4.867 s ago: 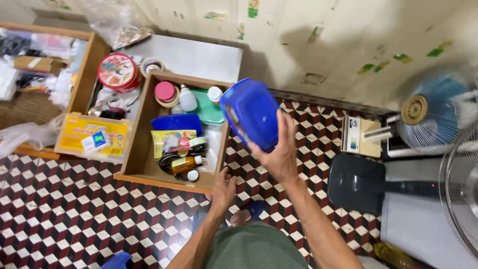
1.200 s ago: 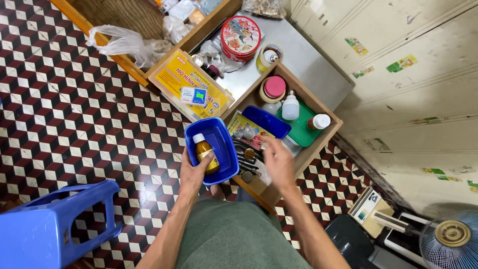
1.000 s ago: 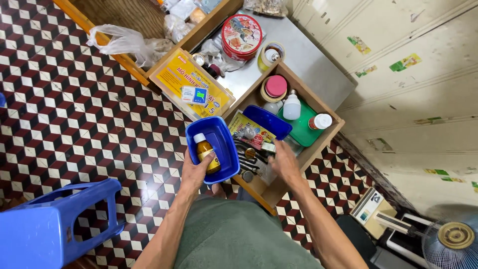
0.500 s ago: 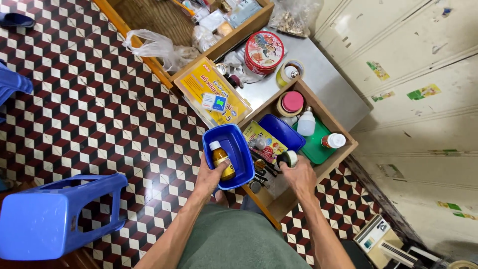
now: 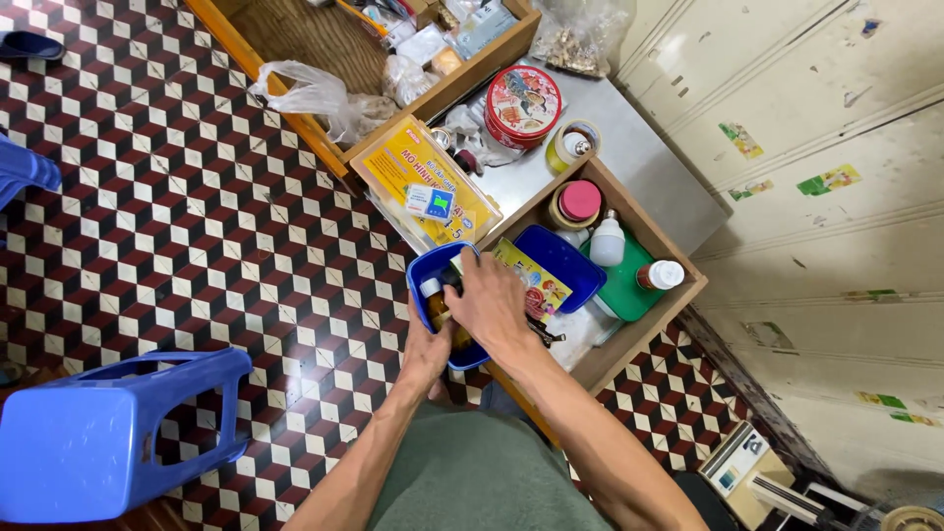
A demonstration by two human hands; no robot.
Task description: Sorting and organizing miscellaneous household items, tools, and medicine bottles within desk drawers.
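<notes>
At the centre of the frame, the blue tub [image 5: 425, 290] is held over the patterned tile floor [image 5: 197, 236], just beside the near-left wall of the wooden drawer [image 5: 678, 300]. The left hand [image 5: 425, 354] grips the tub from its near end, fingers wrapped around the rim and closed on it. The right hand [image 5: 492, 307] lies over the tub's opening, palm down, fingers curled downward into it; whether those fingers pinch anything cannot be told, as the hand covers the contents. A white cap [image 5: 431, 286] of an amber bottle shows at the tub's left inner side, partly hidden under the right hand. Inside the drawer, right of the tub, lie a blue lid [image 5: 565, 264], a yellow printed packet [image 5: 536, 280], a green lid [image 5: 629, 285], a white light bulb [image 5: 608, 246], a white-capped bottle [image 5: 659, 275] and a pink-topped tape roll [image 5: 578, 202]. Above the drawer, in the upper centre, a red round tin [image 5: 523, 101] stands on a grey metal sheet [image 5: 649, 162], with a yellow flat box [image 5: 418, 177] to its left. A blue plastic stool [image 5: 98, 433] lies on its side at the lower left.
</notes>
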